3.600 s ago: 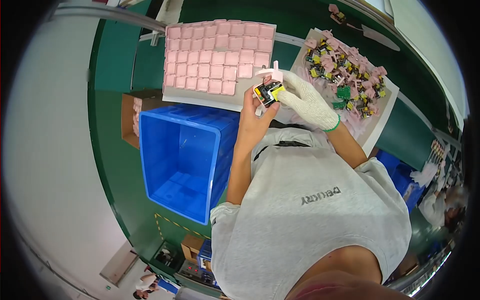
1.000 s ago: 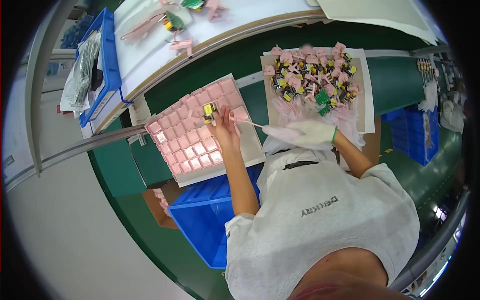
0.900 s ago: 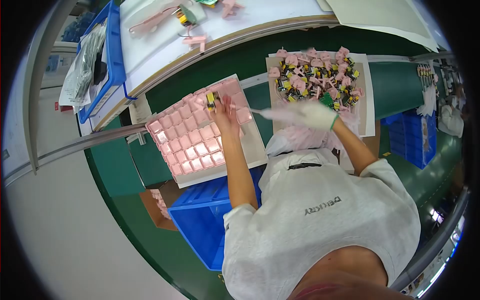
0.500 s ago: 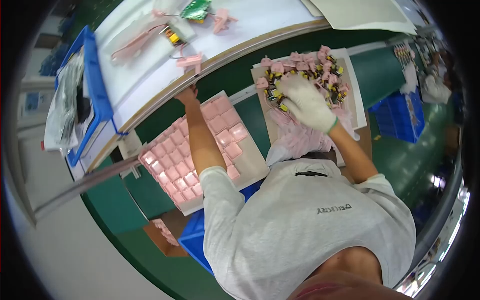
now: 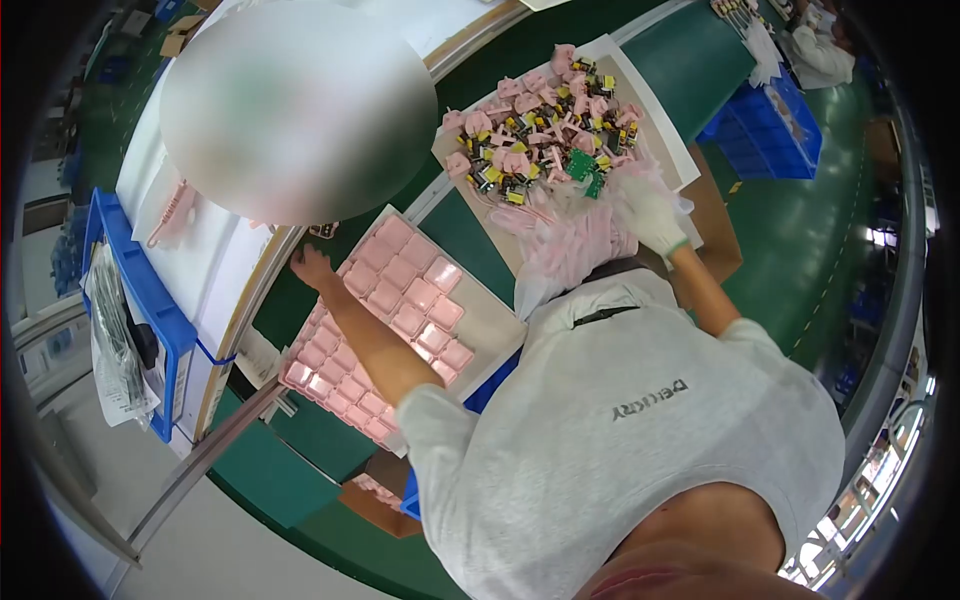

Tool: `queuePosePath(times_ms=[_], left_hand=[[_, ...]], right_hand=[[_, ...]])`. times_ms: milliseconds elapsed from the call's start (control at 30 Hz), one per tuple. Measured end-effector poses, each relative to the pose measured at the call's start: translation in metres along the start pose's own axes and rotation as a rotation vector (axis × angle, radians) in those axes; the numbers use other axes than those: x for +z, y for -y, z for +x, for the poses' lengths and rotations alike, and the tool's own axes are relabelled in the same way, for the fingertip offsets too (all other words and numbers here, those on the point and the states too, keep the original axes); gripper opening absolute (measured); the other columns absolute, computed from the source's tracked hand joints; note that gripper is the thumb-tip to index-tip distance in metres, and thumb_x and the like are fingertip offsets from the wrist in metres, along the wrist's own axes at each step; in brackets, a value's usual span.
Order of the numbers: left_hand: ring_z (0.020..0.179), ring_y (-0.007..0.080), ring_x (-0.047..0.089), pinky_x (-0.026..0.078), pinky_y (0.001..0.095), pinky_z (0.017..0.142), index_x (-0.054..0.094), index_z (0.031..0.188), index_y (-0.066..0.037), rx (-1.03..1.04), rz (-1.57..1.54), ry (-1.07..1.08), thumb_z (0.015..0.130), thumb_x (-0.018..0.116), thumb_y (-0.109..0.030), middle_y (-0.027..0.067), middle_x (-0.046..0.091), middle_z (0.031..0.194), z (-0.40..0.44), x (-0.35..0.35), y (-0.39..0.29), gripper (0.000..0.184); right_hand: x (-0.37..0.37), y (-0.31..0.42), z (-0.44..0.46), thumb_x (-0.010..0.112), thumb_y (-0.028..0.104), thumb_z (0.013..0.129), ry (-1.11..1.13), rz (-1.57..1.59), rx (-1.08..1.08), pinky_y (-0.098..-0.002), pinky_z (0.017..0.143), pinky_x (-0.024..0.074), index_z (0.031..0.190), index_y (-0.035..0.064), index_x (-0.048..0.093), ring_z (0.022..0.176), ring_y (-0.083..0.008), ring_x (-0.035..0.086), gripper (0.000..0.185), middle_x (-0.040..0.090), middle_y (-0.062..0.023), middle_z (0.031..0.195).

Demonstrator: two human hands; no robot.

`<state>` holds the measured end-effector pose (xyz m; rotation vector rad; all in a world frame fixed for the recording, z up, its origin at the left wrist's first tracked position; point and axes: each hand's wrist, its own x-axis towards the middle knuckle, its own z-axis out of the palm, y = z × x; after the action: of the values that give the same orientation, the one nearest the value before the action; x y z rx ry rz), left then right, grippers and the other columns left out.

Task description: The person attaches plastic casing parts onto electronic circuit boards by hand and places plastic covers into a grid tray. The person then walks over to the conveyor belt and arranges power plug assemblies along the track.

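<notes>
My bare left hand is at the worktable's front edge with its fingers curled; what they hold, if anything, I cannot make out. Just beyond it shows a small dark part, partly covered by the blurred patch. My gloved right hand is at the near right of a pile of pink plastic parts with black-and-yellow components. Its blurred fingers appear closed by a green circuit board and translucent pink material. A bundle of pink wires or strips hangs over the board's near edge.
Glossy pink square covers lie in rows on a board below my left forearm. A blue bin with bagged items stands at the left, another blue crate at the right. A round blur hides much of the white worktable.
My view has turned. My right hand has moved from over the pile to its near right side, and a green circuit board now shows there. My left hand stays near the table edge.
</notes>
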<state>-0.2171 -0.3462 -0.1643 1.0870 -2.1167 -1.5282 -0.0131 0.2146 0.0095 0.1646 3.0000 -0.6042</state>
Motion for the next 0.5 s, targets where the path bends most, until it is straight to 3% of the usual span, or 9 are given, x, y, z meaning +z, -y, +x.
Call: queuePosePath(times_ms=[33, 67, 167, 300, 500], left_hand=[[0.08, 0.0194, 0.061, 0.05, 0.0292, 0.061, 0.05, 0.119, -0.002, -0.106, -0.225, 0.008, 0.087, 0.061, -0.025, 0.0102, 0.063, 0.095, -0.034, -0.005, -0.019, 0.041], [0.082, 0.0191, 0.061, 0.05, 0.0297, 0.062, 0.049, 0.12, -0.002, -0.007, -0.278, 0.066, 0.088, 0.058, -0.018, 0.0096, 0.062, 0.098, -0.057, -0.005, -0.017, 0.037], [0.082, 0.0169, 0.06, 0.05, 0.0287, 0.065, 0.049, 0.12, -0.003, 0.126, -0.472, 0.243, 0.09, 0.05, -0.005, 0.0073, 0.061, 0.1, -0.159, 0.004, -0.034, 0.03], [0.084, 0.0135, 0.06, 0.049, 0.0251, 0.072, 0.053, 0.116, -0.003, 0.072, -0.293, 0.517, 0.093, 0.052, -0.008, 0.0069, 0.062, 0.099, -0.276, 0.016, -0.047, 0.024], [0.084, 0.0153, 0.06, 0.048, 0.0258, 0.075, 0.054, 0.117, -0.003, -0.018, -0.225, 0.64, 0.093, 0.051, -0.008, 0.0057, 0.063, 0.097, -0.391, 0.032, -0.019, 0.024]], right_hand=[[0.008, -0.002, 0.016, 0.056, 0.022, 0.086, -0.101, -0.072, -0.094, -0.0459, 0.087, 0.0454, 0.125, 0.0053, 0.052, 0.098, -0.0393, 0.058, 0.043, 0.059, -0.0183, 0.115], [0.019, -0.004, 0.031, 0.057, 0.025, 0.086, -0.203, -0.143, -0.191, -0.0465, 0.087, 0.0458, 0.129, 0.0056, 0.048, 0.097, -0.04, 0.058, 0.048, 0.057, -0.0173, 0.119], [0.043, 0.002, 0.061, 0.059, 0.031, 0.084, -0.018, -0.218, -0.117, -0.0466, 0.092, 0.0419, 0.133, 0.0059, 0.044, 0.105, -0.0373, 0.056, 0.057, 0.054, -0.0173, 0.121], [0.056, -0.001, 0.075, 0.059, 0.031, 0.084, 0.045, -0.187, -0.047, -0.0463, 0.093, 0.0416, 0.134, 0.0065, 0.043, 0.105, -0.0368, 0.056, 0.058, 0.055, -0.0173, 0.121], [0.004, -0.041, 0.066, 0.056, 0.034, 0.086, 0.113, 0.163, -0.096, -0.0422, 0.09, 0.0451, 0.137, 0.0084, 0.042, 0.103, -0.0316, 0.058, 0.058, 0.057, -0.0163, 0.118]])
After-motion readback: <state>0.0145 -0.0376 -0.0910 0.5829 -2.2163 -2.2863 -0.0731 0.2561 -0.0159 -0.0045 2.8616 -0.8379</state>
